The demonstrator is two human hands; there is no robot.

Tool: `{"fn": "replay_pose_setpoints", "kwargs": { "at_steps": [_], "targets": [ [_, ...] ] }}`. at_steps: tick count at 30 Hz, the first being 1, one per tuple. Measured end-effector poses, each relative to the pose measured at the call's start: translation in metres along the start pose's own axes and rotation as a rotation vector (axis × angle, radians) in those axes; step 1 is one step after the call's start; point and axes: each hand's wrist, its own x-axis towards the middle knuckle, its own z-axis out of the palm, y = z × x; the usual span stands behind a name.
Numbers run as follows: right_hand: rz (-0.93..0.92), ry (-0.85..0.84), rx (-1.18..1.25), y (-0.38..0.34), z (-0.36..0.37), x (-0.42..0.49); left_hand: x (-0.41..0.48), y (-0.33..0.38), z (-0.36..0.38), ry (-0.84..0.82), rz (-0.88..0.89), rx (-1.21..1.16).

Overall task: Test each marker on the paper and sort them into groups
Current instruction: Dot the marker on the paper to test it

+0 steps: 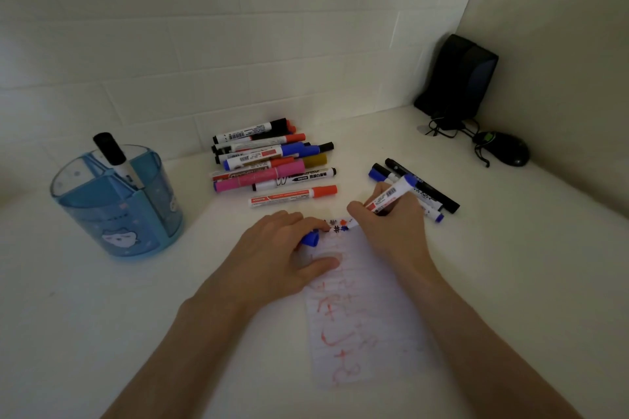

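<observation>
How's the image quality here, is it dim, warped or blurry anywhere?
Head view: dim, corners darkest; head view's wide lens bends the wall tiles; red writing on the paper looks soft and faded; barcode on the marker in the right hand reads sharper.

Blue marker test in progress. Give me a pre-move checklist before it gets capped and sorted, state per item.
1. Right hand grips the blue marker: ok.
2. Marker tip at the top edge of the paper: ok.
3. Left hand holds the blue cap, ready for recapping: ok.
4. Left thumb presses the paper flat: ok.
5. This marker's ink shows: cannot tell; blue marks sit by the tip, source unclear.
6. Sorted group of blue and black markers lies just behind the right hand: ok.
</observation>
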Motion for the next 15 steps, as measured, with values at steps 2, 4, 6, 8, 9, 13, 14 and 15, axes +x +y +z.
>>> {"fn": "replay_pose_setpoints", "kwargs": {
  "at_steps": [2, 4, 6, 8, 9, 13, 14, 15],
  "targets": [
    [0.048, 0.017, 0.022, -0.001, -0.002, 0.001, 0.0, 0.001, -0.001, -0.004, -0.026, -0.037],
    [0.121, 0.079, 0.103, -0.003, -0.005, 0.003, -0.003, 0.001, -0.002, 0.012, -0.067, -0.176],
    [0.191, 0.149, 0.209, -0.009, -0.007, 0.004, -0.007, 0.0, -0.003, 0.067, -0.079, -0.334],
    [0.213, 0.159, 0.274, -0.016, -0.009, 0.003, -0.007, -0.001, -0.004, 0.13, -0.083, -0.372],
    [0.216, 0.124, 0.289, -0.02, -0.01, 0.002, -0.006, -0.001, -0.005, 0.152, -0.089, -0.377],
    [0.196, -0.157, 0.429, -0.033, -0.016, -0.007, -0.002, -0.001, -0.009, 0.217, -0.12, -0.464],
    [0.201, -0.189, 0.47, -0.035, -0.017, -0.009, -0.002, -0.001, -0.009, 0.228, -0.12, -0.482],
    [0.215, -0.201, 0.501, -0.037, -0.018, -0.01, -0.002, -0.002, -0.009, 0.238, -0.118, -0.492]
  ]
}}
